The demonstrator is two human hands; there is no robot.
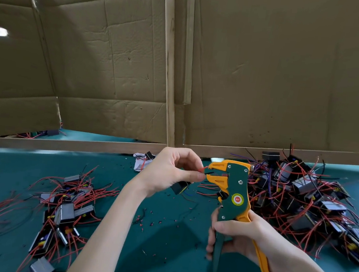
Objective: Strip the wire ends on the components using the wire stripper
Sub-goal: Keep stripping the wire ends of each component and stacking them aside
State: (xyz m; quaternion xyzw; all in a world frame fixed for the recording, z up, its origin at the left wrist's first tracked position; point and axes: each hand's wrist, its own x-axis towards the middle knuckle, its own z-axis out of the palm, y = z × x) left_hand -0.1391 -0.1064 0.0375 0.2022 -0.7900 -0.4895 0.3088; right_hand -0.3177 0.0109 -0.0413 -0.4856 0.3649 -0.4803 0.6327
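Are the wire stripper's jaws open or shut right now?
Open. The wire stripper shows a gap between its orange jaws, a red wire reaching in, and handles spread in the right hand.

Hand-held wire stripper (235, 193): green body, orange head and one orange handle, round red-and-yellow sticker on the side. Held upright above the table, head pointing left, jaws parted; right hand (245, 239) grips both handles.

Small black box-shaped component (180, 187): hangs just under the left hand (170, 170), clear of the table. Its two thin leads (206, 170), one red, one black, are pinched at the fingertips, ends reaching into the stripper's mouth.

Large heap of like components with red, black and purple wires (314, 200) lies right of the stripper. Smaller scatter of grey-and-black components with red wires (65, 210) lies left, well apart
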